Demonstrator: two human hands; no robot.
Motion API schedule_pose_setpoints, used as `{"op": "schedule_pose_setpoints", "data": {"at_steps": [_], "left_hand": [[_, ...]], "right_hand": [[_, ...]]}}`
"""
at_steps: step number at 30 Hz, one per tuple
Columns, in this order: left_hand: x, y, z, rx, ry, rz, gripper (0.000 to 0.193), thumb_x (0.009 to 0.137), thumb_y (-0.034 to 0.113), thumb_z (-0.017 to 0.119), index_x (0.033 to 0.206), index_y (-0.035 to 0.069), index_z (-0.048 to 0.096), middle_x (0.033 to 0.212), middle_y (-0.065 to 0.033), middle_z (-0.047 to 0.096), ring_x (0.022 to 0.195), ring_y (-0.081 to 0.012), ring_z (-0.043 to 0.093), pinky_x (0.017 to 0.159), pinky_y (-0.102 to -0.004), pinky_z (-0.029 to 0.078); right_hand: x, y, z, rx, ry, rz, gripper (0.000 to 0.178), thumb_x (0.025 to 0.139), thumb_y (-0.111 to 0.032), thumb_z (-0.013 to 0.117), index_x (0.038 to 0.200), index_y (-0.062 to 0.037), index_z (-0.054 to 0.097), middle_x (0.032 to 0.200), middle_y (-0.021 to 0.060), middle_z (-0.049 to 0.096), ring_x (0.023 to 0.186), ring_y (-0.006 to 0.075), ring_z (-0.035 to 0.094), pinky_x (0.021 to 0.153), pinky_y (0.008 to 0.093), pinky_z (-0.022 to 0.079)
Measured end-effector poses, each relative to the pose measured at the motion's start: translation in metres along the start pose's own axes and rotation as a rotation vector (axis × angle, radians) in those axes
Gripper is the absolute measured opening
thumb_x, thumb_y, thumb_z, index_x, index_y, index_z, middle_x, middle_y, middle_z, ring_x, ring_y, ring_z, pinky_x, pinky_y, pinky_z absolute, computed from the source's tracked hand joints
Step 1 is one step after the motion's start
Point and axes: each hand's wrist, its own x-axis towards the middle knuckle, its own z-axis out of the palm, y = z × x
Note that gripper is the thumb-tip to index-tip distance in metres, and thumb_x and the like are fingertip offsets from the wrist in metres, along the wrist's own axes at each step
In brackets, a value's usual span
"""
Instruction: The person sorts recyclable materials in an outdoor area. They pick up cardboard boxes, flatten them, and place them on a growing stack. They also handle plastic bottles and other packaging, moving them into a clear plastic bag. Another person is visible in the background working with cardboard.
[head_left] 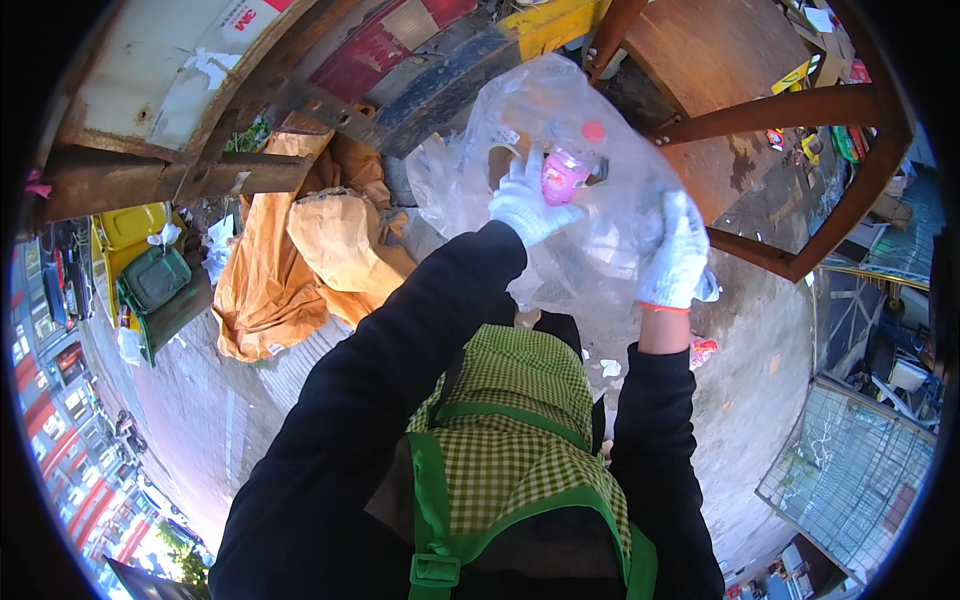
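Observation:
A large clear plastic bag (610, 240) is spread in front of me, with pale and see-through items inside. My left hand (535, 205), in a white knit glove, reaches over it. A pink plastic jar (565, 177) with a label sits between that hand's fingers and thumb. Just beyond the jar a round red spot (593, 131) shows, perhaps a lid. My right hand (675, 255), gloved in white with an orange cuff, is closed on the right side of the bag and holds it up. Its fingertips are partly hidden by the plastic.
Crumpled orange-brown sacks (330, 250) lie to the left, near yellow and green bins (150, 270). A rusty metal frame (800, 120) stands at the far right, and a striped beam (480, 75) crosses the far side. Wire mesh panels (850, 480) lie at the right.

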Motion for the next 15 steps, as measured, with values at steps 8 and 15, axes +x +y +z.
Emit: {"op": "schedule_pose_setpoints", "data": {"at_steps": [8, 15], "left_hand": [[-0.029, -0.101, -0.007, 0.175, 0.633, 0.001, 0.094, 0.069, 0.035, 0.082, 0.149, 0.008, 0.04, 0.147, -0.0264, 0.042, 0.135, -0.0505, 0.038, 0.107, -0.0466, 0.04], [-0.006, -0.176, -0.069, 0.19, 0.397, -0.213, 0.033, 0.09, 0.032, 0.064, 0.111, 0.009, 0.072, 0.103, -0.0152, 0.073, 0.101, -0.0341, 0.069, 0.09, -0.0402, 0.054]], "right_hand": [[0.0, -0.065, 0.033, 0.063, -0.205, -0.072, 0.022, 0.096, -0.018, 0.068, 0.107, 0.0009, 0.073, 0.077, -0.006, 0.061, 0.065, 0.0021, 0.048, 0.058, 0.0186, 0.036], [0.002, -0.126, 0.044, -0.311, -0.07, -0.277, 0.021, 0.093, -0.017, 0.071, 0.104, 0.0009, 0.072, 0.074, -0.0042, 0.061, 0.061, 0.0027, 0.05, 0.053, 0.0186, 0.037]]}}
